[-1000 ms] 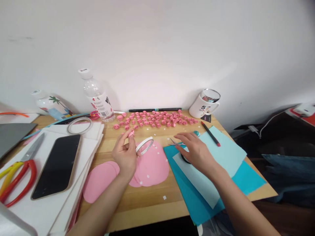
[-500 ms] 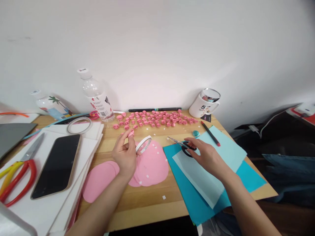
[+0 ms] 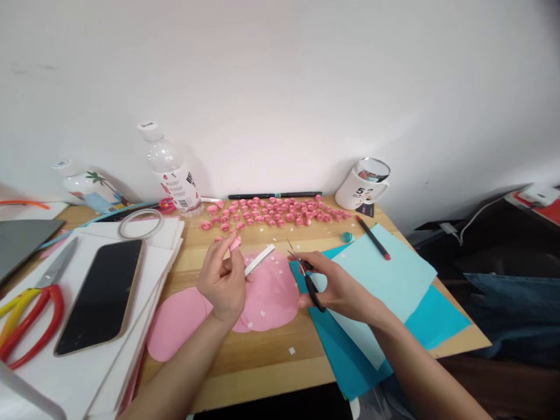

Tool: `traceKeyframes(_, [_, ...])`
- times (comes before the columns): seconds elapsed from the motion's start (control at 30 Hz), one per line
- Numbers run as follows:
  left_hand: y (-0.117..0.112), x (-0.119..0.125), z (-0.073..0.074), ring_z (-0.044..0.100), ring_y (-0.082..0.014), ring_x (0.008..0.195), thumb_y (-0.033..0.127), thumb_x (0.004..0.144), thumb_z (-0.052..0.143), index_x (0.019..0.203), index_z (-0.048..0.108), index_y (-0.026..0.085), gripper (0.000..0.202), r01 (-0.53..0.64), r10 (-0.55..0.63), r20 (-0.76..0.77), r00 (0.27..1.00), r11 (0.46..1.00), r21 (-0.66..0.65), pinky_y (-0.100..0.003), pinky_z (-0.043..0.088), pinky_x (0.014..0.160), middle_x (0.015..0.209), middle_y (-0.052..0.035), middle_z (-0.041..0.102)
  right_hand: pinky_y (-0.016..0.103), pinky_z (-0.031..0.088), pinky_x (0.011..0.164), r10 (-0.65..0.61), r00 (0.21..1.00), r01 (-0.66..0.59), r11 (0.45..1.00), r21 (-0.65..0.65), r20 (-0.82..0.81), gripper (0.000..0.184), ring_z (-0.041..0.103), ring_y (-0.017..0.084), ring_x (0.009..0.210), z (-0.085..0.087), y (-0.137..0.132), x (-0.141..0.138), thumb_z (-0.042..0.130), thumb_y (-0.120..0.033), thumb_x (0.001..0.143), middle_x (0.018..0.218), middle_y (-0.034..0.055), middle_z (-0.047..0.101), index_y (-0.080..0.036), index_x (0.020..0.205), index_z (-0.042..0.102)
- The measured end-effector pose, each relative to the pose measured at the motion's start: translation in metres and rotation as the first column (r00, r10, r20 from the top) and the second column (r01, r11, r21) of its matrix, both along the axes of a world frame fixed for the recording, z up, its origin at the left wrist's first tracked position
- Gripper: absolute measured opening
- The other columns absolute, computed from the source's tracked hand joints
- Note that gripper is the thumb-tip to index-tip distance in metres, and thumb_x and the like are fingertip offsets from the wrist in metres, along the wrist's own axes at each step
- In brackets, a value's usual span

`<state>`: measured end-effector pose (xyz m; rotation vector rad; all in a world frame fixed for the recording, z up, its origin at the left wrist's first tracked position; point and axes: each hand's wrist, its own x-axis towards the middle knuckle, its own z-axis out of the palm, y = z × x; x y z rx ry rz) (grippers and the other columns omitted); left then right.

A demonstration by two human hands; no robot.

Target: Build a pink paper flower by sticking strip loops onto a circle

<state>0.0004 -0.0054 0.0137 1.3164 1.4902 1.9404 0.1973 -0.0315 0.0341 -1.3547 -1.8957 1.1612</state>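
My left hand (image 3: 223, 280) is closed, pinching a small curled pink paper piece (image 3: 235, 242) between thumb and finger. A narrow roll of white tape (image 3: 259, 260), seen nearly edge-on, is also held by its lower fingers. My right hand (image 3: 335, 286) grips black-handled scissors (image 3: 312, 290), with the fingers in the handles. The blades point up and left, slightly parted, near the tape roll but apart from it. Beneath both hands lie pink paper rounds (image 3: 273, 297) scattered with tiny white squares. Several rolled pink paper curls (image 3: 280, 213) are grouped along the back.
At the left, a phone (image 3: 102, 294) and red-and-yellow scissors (image 3: 32, 312) rest on white sheets (image 3: 118, 373). A plastic bottle (image 3: 170, 169) and a white mug (image 3: 359, 189) stand by the wall. Blue paper (image 3: 350, 373), a red-tipped pen (image 3: 373, 237) and a teal cap (image 3: 347, 237) lie right.
My right hand has brought the scissors leftward and turned them more upright, with the blades parting. In my left hand, the tape roll has turned from a visible ring to edge-on.
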Motion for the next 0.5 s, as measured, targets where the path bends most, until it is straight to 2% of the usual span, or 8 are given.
traceKeyframes(0.1, [-0.002,-0.001,0.000,0.050,0.0000,0.037,0.013,0.078,0.055,0.093,0.067,0.018,0.020,0.007,0.001,-0.097,0.995,0.997,0.083,-0.012,0.043,0.031,0.087,-0.0006,0.065,0.040,0.044,0.084,-0.022,0.998,0.022,1.000,0.008,0.052,0.061,0.053,0.022,0.091,0.001,0.004,-0.011,0.072,-0.043,0.066,0.101,0.0069,0.054,-0.024,0.120,0.050])
traceKeyframes(0.2, [-0.002,-0.002,0.001,0.050,0.0003,0.037,0.010,0.078,0.054,0.093,0.067,0.018,0.021,-0.001,0.018,-0.155,0.988,0.995,0.104,-0.011,0.044,0.032,0.084,0.0000,0.065,0.038,0.044,0.083,-0.024,0.997,0.026,0.999,-0.020,0.076,0.060,0.053,0.022,0.090,0.004,0.006,-0.017,0.072,-0.044,0.064,0.099,0.0064,0.054,-0.023,0.117,0.053])
traceKeyframes(0.37, [-0.004,-0.003,-0.002,0.052,0.0006,0.038,0.007,0.078,0.054,0.094,0.066,0.019,0.024,0.017,0.010,-0.203,0.979,0.992,0.127,-0.010,0.043,0.033,0.088,-0.0001,0.065,0.033,0.042,0.078,0.013,0.997,-0.010,0.999,-0.037,0.078,0.053,0.051,0.020,0.084,0.013,0.007,-0.020,0.071,-0.044,0.065,0.094,0.0043,0.055,-0.023,0.112,0.057])
traceKeyframes(0.5, [-0.005,-0.003,-0.003,0.052,0.0004,0.038,0.007,0.078,0.054,0.095,0.066,0.020,0.024,0.052,-0.023,-0.210,0.978,0.990,0.133,-0.011,0.041,0.032,0.089,-0.0003,0.065,0.029,0.040,0.070,-0.013,0.996,0.015,0.999,-0.030,0.089,0.042,0.048,0.017,0.077,0.018,0.007,-0.023,0.070,-0.044,0.067,0.085,0.0020,0.055,-0.022,0.101,0.061])
